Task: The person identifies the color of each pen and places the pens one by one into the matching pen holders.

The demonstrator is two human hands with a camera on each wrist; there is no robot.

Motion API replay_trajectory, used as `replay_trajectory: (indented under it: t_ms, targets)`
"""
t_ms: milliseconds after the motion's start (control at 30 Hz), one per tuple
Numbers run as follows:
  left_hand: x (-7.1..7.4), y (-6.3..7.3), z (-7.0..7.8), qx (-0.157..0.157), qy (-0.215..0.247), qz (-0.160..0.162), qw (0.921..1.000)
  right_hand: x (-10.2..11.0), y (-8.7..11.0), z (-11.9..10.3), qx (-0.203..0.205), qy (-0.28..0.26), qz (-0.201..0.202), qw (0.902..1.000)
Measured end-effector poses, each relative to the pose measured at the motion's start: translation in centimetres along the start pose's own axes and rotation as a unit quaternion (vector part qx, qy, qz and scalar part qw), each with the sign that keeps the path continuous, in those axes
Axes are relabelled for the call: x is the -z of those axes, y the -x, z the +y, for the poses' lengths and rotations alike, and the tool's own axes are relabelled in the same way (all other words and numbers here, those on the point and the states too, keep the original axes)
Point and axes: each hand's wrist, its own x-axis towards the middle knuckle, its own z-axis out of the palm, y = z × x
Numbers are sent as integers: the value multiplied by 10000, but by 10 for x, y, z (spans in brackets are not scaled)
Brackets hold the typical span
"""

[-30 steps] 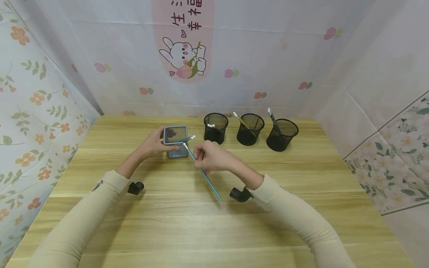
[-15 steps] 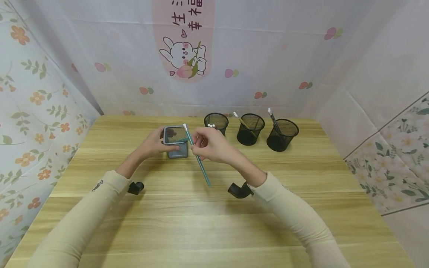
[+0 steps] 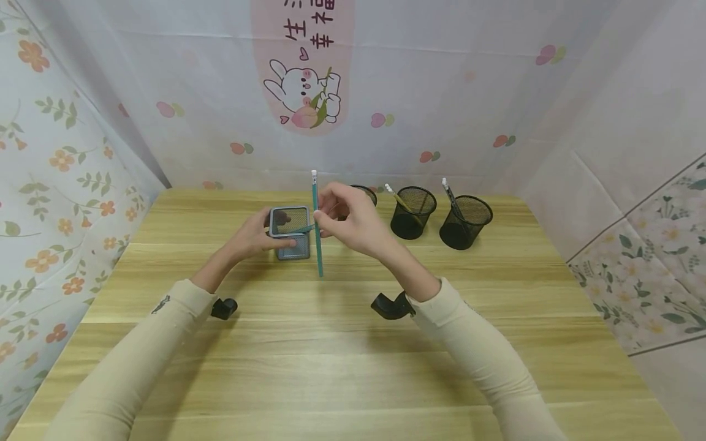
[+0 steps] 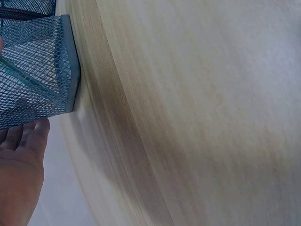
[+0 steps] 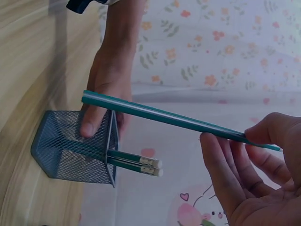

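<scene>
My left hand (image 3: pixel 248 239) grips a square grey mesh pen holder (image 3: pixel 293 247) standing on the table, its thumb across the near side and the other fingers round the far side. Two teal pencils (image 5: pixel 131 161) with white erasers lean inside the holder, as the right wrist view shows. Between thumb and fingers, my right hand (image 3: pixel 353 220) pinches another teal pencil (image 3: pixel 319 254), nearly upright with its white eraser at the top. This pencil is just right of the holder, and its lower end is level with the holder's base in the head view.
Along the back stand round black mesh cups. The right cup (image 3: pixel 458 237) has a black pencil (image 3: pixel 451 199), the middle cup (image 3: pixel 407 228) a yellowish one (image 3: pixel 398 197). A third cup (image 3: pixel 368 192) is mostly hidden behind my right hand. A patterned cloth (image 3: pixel 441 92) hangs behind the table.
My right hand has moved up, turning the teal pencil from a slant to nearly upright and bringing its lower end towards the holder. The left hand and holder have stayed put.
</scene>
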Motion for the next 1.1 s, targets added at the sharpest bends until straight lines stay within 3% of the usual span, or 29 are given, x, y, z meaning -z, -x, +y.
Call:
replay_trajectory:
  t_ms: [267,600,1000,1100]
  targets:
    - [1,-1,-1,-150,100,-44,9998,-1,-7,-7,543,13,575,9969]
    - [0,0,0,-76,120,-40,9999,-16,-15,-6,945,-524,1273,9860]
    - [0,0,0,-85,117,-55,9999,-28,-12,-23,1473,-40,1892,9708]
    - [0,-1,-1,-123,57,-57,9999,-31,-14,-9,1613,14,1977,9669]
